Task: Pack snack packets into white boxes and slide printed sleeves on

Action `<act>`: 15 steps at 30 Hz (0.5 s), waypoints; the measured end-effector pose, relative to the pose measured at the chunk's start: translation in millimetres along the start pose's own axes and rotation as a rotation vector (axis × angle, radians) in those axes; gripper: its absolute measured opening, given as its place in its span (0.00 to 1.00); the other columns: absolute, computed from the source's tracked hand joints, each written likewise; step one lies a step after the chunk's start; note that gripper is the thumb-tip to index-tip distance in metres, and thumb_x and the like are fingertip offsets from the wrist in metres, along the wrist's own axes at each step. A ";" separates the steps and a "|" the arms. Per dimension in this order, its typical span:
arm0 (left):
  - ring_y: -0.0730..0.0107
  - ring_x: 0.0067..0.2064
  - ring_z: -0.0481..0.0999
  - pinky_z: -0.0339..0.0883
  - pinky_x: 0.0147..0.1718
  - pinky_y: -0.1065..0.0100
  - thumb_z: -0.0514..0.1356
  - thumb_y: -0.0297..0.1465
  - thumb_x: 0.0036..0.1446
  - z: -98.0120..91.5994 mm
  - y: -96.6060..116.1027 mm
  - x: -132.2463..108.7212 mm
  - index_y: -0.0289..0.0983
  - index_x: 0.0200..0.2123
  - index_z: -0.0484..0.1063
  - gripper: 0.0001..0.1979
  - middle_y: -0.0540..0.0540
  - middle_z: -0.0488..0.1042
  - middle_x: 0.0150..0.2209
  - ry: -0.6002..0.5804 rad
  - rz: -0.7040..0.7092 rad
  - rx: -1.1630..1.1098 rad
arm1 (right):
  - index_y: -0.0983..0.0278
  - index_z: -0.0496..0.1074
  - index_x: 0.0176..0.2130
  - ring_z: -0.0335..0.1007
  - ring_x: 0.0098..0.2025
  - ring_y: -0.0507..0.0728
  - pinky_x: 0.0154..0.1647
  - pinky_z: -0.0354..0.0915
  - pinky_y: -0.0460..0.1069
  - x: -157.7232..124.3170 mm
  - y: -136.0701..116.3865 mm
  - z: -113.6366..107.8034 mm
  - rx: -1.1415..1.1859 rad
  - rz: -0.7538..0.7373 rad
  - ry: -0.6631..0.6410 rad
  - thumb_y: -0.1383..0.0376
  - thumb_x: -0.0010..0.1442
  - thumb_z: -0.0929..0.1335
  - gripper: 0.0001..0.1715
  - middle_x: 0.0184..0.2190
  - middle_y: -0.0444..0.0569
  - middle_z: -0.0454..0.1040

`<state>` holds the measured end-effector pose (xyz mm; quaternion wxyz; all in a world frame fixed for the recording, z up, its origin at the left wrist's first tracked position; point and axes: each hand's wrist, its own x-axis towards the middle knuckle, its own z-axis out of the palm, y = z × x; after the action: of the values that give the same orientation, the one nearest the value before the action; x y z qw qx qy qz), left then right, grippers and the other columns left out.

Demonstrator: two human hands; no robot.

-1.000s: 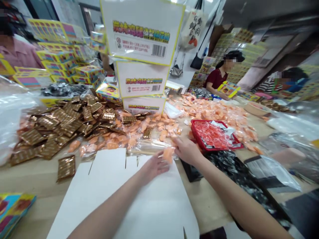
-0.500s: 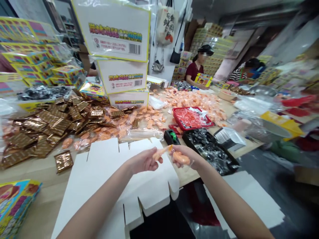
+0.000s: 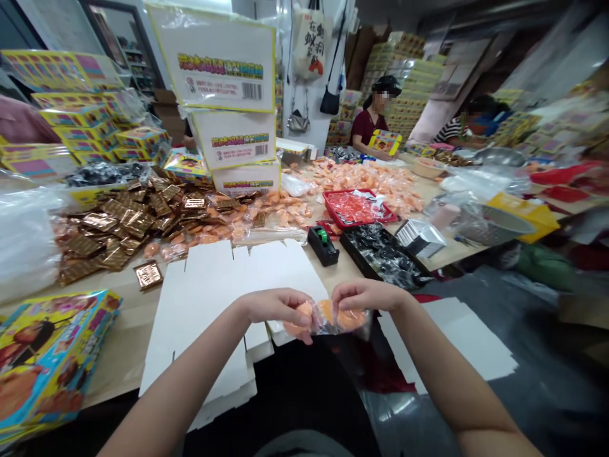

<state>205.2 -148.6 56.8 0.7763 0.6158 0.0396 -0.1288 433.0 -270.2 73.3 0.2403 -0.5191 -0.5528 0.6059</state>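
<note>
My left hand [image 3: 273, 306] and my right hand [image 3: 364, 296] are both closed on a clear plastic packet of orange snack pieces [image 3: 326, 319], held between them in front of the table's near edge. Each hand pinches one end of the packet. Just beyond my hands lies a flat white die-cut carton sheet [image 3: 214, 298] on the wooden table [image 3: 121, 330]. More orange packets [image 3: 266, 216] and gold foil packets [image 3: 118, 225] are heaped further back on the table.
Stacked white boxes [image 3: 233, 95] stand behind the heaps. A black tape dispenser [image 3: 323, 244], a black tray [image 3: 380, 254] and a red tray [image 3: 354, 206] sit right. A colourful box [image 3: 42, 349] lies near left. People work at the far end [image 3: 373, 120]. More white sheets [image 3: 457, 343] lie lower right.
My hands drew back from the pile to the table's near edge with an orange packet, and now both grip it, one at each end. The view shifted back and to the right.
</note>
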 end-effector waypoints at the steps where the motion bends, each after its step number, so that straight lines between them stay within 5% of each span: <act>1: 0.58 0.41 0.77 0.68 0.43 0.59 0.68 0.43 0.50 3.3 -0.8 -2.5 0.37 0.38 0.76 0.17 0.43 0.77 0.38 -0.014 0.046 -0.023 | 0.64 0.76 0.39 0.73 0.36 0.54 0.38 0.69 0.48 -3.6 5.5 2.6 -0.090 -0.038 0.068 0.54 0.55 0.71 0.17 0.34 0.47 0.77; 5: 0.62 0.40 0.75 0.66 0.42 0.63 0.68 0.41 0.51 17.6 -10.3 -1.2 0.36 0.40 0.76 0.17 0.44 0.76 0.37 0.095 0.210 -0.010 | 0.62 0.72 0.50 0.70 0.50 0.58 0.53 0.65 0.55 -13.7 29.9 30.1 -0.081 -0.194 0.358 0.53 0.59 0.69 0.23 0.47 0.51 0.75; 9: 0.68 0.37 0.72 0.64 0.35 0.70 0.69 0.36 0.49 39.8 -23.8 14.7 0.38 0.48 0.72 0.22 0.46 0.74 0.39 0.240 0.254 -0.035 | 0.57 0.62 0.60 0.61 0.61 0.62 0.60 0.60 0.59 -11.5 50.7 77.0 0.393 -0.362 0.364 0.44 0.57 0.67 0.37 0.59 0.52 0.66; 11: 0.67 0.40 0.72 0.65 0.37 0.71 0.69 0.36 0.50 54.5 -31.5 25.9 0.39 0.51 0.69 0.25 0.46 0.73 0.42 0.378 0.324 -0.121 | 0.55 0.57 0.62 0.60 0.62 0.63 0.59 0.61 0.60 -4.0 58.6 98.7 0.620 -0.432 0.468 0.39 0.57 0.65 0.41 0.62 0.53 0.62; 15: 0.62 0.45 0.72 0.66 0.44 0.64 0.60 0.43 0.59 79.8 -55.5 51.1 0.41 0.52 0.66 0.21 0.45 0.72 0.45 0.728 0.364 -0.174 | 0.54 0.57 0.58 0.58 0.64 0.62 0.61 0.60 0.59 10.1 71.2 126.6 0.781 -0.497 0.725 0.42 0.60 0.62 0.33 0.65 0.51 0.58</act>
<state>232.9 -245.0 12.1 0.7709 0.5500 0.2131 0.2405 336.4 -334.2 -14.9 0.7224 -0.4208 -0.2764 0.4741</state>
